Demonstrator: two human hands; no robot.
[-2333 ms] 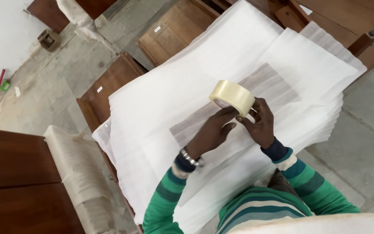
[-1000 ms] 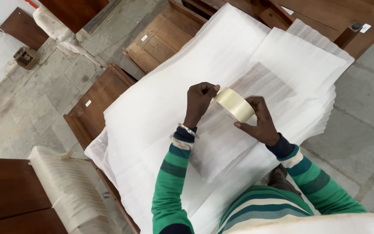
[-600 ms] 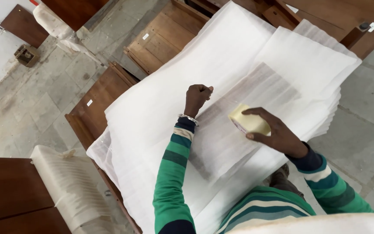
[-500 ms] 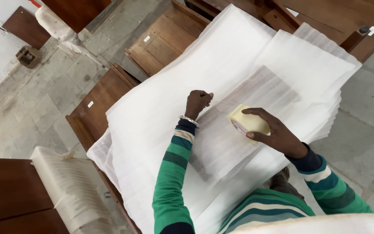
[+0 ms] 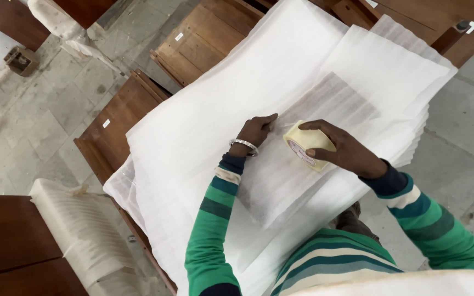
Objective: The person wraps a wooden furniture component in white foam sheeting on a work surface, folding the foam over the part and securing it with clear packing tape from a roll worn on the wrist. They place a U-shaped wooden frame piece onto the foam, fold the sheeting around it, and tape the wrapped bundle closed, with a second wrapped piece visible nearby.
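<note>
Surface: a stack of white foam wrapping sheets [image 5: 204, 142], spread wide and running from 7 o'clock up to 1 o'clock, covering the table beneath so that none of its top shows. Upper layer: a folded foam-wrapped parcel [image 5: 308, 142], ribbed and slightly greyer, lying at centre. Room: grey stone-tile floor [image 5: 39, 120] at 9 to 10 o'clock and again at 3 o'clock; brown wooden panels [image 5: 111, 131] lying flat beside the stack at 9 o'clock, more at 11 and 1 o'clock; one panel edge already wrapped in foam [image 5: 78, 235] at 7 o'clock. Left hand [image 5: 254, 131]: sleeve striped green, metal bangle [image 5: 243, 144] at the wrist, fingers curled and knuckles down, fingertips pressing the parcel's edge, grip clenched on nothing visible. Right hand [image 5: 341, 148]: just beside the left at 3 o'clock, palm down, grip clasped over a roll of pale yellowish packing tape [image 5: 308, 145], which rests tilted on the parcel between both hands.
</note>
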